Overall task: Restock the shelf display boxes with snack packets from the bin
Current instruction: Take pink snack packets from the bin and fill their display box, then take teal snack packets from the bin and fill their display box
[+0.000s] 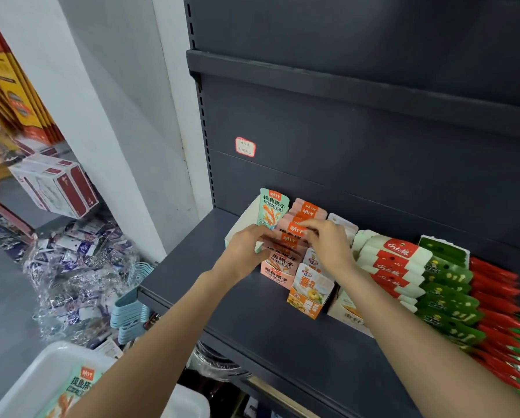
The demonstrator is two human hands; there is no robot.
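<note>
Both hands are on the orange packets [295, 233]: left hand [246, 248] pinches the stack's side, right hand [328, 242] pinches a top edge. They're glossy and sit upright in a pink cardboard box [275, 274] printed 摸鱼搭子, on the dark metal shelf [222, 297]. Matching green packet [77, 384] lies in the white plastic bin [41, 375]

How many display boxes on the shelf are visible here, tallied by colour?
White display box, holding a green packet: 1
Pink display box, with both hands at its packets: 1
Orange display box: 1
Cream display box, partly hidden by the right forearm: 1
Total: 4
</note>
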